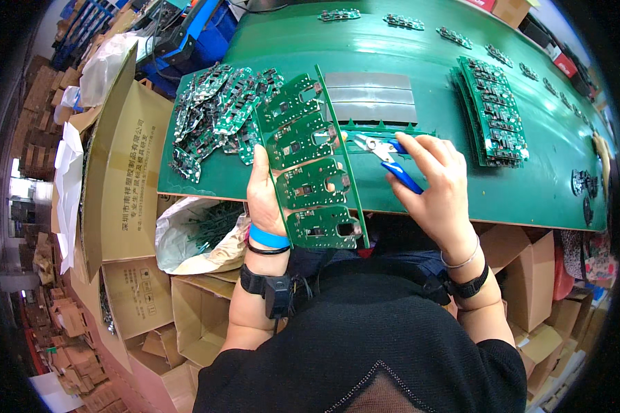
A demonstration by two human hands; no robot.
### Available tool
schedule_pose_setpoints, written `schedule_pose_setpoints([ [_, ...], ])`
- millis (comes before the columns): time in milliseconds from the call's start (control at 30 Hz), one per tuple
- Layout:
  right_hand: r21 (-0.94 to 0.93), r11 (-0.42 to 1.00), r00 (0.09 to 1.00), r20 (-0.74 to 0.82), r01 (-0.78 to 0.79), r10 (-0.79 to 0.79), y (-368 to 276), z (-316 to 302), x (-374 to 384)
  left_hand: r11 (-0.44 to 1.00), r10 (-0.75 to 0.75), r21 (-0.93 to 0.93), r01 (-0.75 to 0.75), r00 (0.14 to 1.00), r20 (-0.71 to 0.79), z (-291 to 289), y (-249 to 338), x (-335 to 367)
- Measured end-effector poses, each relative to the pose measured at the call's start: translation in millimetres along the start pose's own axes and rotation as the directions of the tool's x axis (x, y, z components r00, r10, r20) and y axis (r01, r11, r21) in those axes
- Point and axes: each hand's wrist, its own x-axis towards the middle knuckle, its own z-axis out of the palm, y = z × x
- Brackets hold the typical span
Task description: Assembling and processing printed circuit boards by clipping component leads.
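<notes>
My left hand (265,196) is closed on a green circuit board panel (306,148), tilted up over the table's near edge. Several joined boards make up this panel, with a narrow strip along each long side. Behind it, most of my left fingers are hidden. In my right hand (434,179) is a pair of blue-handled cutting pliers (401,177). Their jaws point left toward the panel's right strip, and I cannot tell whether they touch it. Just beyond the pliers, thin green strips (386,129) lie on the table.
Loose circuit boards (220,110) are heaped at left beside a grey ridged pad (372,96). A stack of board panels (492,113) stands at right on the green table (420,199). Small boards (455,37) line the far side. An open bag (203,230) and cardboard boxes (127,179) flank me.
</notes>
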Motion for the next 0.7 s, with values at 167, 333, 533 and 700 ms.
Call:
schedule_pose_setpoints([
  [167, 0.056, 0.997, 0.998, -0.037, 0.057, -0.055, 6, -16, -1, 0.955, 0.083, 0.294, -0.031, 0.982, -0.167, 9, 11, 9],
  [333, 0.0, 0.977, 0.958, 0.199, 0.211, -0.207, -14, -18, -3, 0.898, 0.183, 0.434, -0.065, 0.954, -0.236, 22, 15, 20],
  [533, -0.046, 0.967, 0.941, 0.25, 0.249, -0.23, -20, -12, -4, 0.865, 0.191, 0.5, -0.048, 0.952, -0.238, 27, 14, 24],
  [700, -0.081, 0.96, 0.931, 0.278, 0.267, -0.235, -22, -15, -4, 0.858, 0.178, 0.511, -0.041, 0.959, -0.221, 28, 15, 21],
])
